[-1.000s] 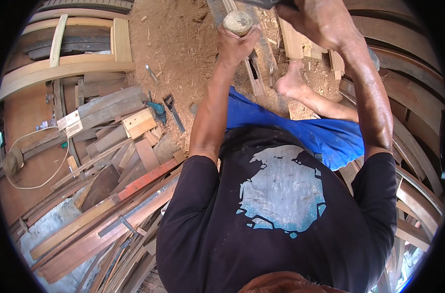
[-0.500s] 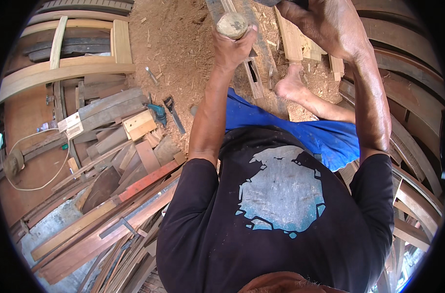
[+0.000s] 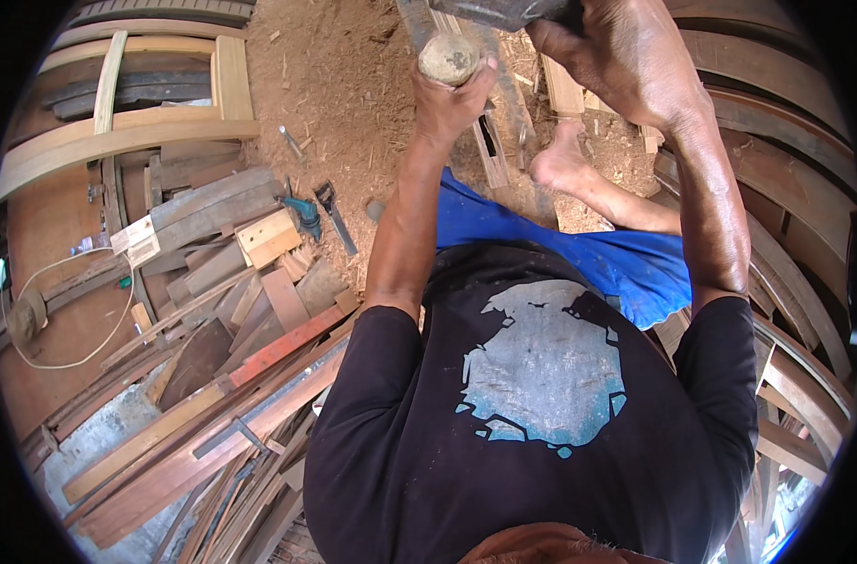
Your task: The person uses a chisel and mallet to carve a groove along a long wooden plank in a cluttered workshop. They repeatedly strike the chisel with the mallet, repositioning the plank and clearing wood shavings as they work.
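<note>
My left hand (image 3: 450,103) is wrapped round a chisel, whose round, worn wooden handle end (image 3: 448,59) faces up. Its blade is mostly hidden below the fist. Beneath that hand lies a narrow wooden piece (image 3: 495,171) with a long dark slot cut in it. My right hand (image 3: 631,61) is raised on the right, fingers curled at a dark, blocky mallet (image 3: 508,9) cut off by the top edge. The mallet is near the handle end, and I cannot tell how far above it.
My bare foot (image 3: 562,160) rests beside the work. Sawdust and shavings (image 3: 330,75) cover the floor. To the left are a teal power tool (image 3: 304,216), a handsaw (image 3: 336,221) and stacked offcuts (image 3: 222,273). A light wooden frame (image 3: 128,136) stands far left; curved boards (image 3: 776,122) line the right.
My right hand and the mallet have come slightly nearer and to the left, so more of the mallet shows. My left hand has barely shifted.
</note>
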`<state>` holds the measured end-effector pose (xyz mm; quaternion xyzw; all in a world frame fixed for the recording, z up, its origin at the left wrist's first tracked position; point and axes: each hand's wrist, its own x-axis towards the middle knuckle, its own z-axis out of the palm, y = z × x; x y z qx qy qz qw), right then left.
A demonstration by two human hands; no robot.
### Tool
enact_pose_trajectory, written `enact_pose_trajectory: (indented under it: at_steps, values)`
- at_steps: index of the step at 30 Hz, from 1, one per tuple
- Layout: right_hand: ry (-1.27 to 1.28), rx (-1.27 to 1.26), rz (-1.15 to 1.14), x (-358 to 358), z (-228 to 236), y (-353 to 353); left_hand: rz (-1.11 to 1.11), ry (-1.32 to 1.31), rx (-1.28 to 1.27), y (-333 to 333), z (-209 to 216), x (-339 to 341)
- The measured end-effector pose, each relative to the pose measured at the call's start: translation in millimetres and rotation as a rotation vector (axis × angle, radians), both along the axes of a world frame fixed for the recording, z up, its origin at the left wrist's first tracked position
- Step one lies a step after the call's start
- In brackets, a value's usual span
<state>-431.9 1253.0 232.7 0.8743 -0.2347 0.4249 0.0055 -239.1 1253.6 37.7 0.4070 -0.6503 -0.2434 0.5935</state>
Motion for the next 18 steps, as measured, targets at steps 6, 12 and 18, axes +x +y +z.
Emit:
enact_pose_trajectory:
  at_steps: [6,12,18]
  values:
    - [0.612,0.427,-0.379,9,-17,8,-0.013,0.045,-0.017,8,-2,1]
    - [0.456,0.434,-0.273,9,1,6,-0.013,0.070,0.037,14,4,0]
    - [0.625,0.366,-0.282,8,-27,-5,-0.040,0.101,0.003,5,5,-5]
